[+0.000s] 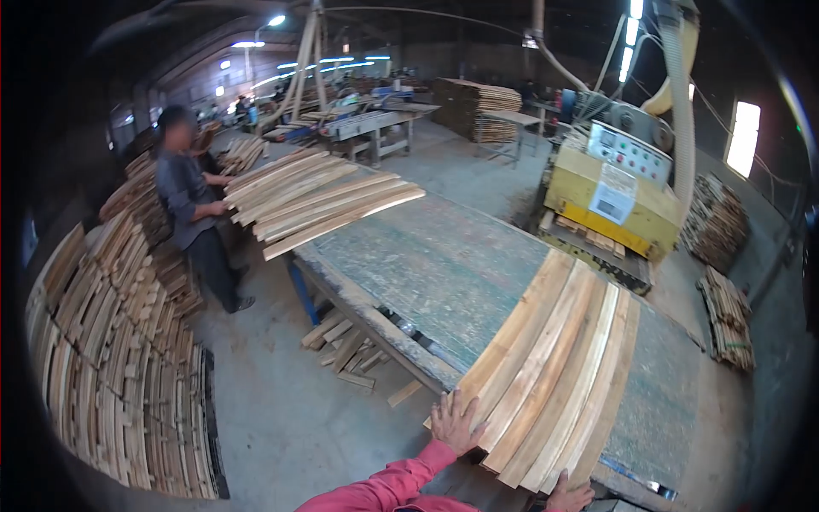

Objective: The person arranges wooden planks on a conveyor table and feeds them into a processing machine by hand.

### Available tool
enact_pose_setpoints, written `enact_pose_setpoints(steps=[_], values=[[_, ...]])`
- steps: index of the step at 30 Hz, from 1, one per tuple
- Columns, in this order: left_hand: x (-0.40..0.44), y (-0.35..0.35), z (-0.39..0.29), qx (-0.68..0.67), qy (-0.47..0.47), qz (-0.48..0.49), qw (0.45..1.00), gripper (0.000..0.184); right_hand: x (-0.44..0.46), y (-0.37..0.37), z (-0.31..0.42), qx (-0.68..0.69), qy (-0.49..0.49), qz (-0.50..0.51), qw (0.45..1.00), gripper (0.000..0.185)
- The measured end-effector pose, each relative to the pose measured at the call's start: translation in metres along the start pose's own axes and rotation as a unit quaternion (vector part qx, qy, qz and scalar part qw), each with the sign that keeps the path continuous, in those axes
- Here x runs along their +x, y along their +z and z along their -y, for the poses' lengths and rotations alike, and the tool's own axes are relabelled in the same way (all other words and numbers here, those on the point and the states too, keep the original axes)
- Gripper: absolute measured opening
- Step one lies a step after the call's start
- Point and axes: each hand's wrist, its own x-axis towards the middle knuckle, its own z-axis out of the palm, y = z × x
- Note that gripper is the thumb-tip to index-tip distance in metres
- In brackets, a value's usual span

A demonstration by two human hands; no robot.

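Observation:
Several pale wooden boards (559,367) lie side by side on the worn green-grey table (426,260), their near ends close to me. My left hand (456,424) rests on the left edge of this row, fingers spread and stretched out over the wood. At the near right end of the boards, my right hand (569,495) touches the board ends, its fingers apart; its lower part is cut off by the frame edge. Red sleeves (380,486) cover my arms.
A person (192,205) stands at the table's far left end, hands at another spread of boards (320,196). A yellow machine (610,192) with a control panel stands to the right. Stacked boards (111,367) line the left; offcuts (345,350) lie under the table.

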Motion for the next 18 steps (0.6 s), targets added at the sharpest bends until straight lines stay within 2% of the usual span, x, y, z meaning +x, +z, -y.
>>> enact_pose_setpoints(steps=[2, 3, 6, 7, 12, 15, 18], values=[[0.0, -0.002, 0.0, -0.007, 0.002, 0.007, 1.0, 0.07, -0.003, 0.013, -0.005, -0.11, -0.081, -0.122, 0.983, 0.079], [0.0, 0.0, 0.0, -0.005, 0.004, 0.005, 1.0, 0.07, 0.0, 0.013, -0.004, -0.088, -0.069, -0.109, 0.988, 0.089], [0.0, 0.001, 0.001, -0.013, 0.004, 0.005, 1.0, 0.07, -0.001, 0.03, -0.013, -0.162, -0.119, -0.202, 0.959, 0.089], [0.0, 0.001, 0.001, -0.013, 0.003, 0.007, 1.0, 0.07, -0.001, 0.03, -0.011, -0.16, -0.123, -0.202, 0.958, 0.089], [-0.001, -0.003, -0.001, -0.019, -0.002, 0.008, 1.0, 0.07, 0.002, 0.008, -0.01, -0.014, -0.007, 0.003, 1.0, 0.097], [0.0, -0.003, -0.001, -0.013, 0.0, -0.001, 1.0, 0.067, 0.01, -0.004, -0.009, 0.042, 0.059, 0.143, 0.987, 0.107], [-0.001, -0.004, -0.001, -0.022, -0.006, 0.012, 1.0, 0.068, 0.023, -0.027, -0.004, 0.017, 0.094, 0.252, 0.963, 0.119]])
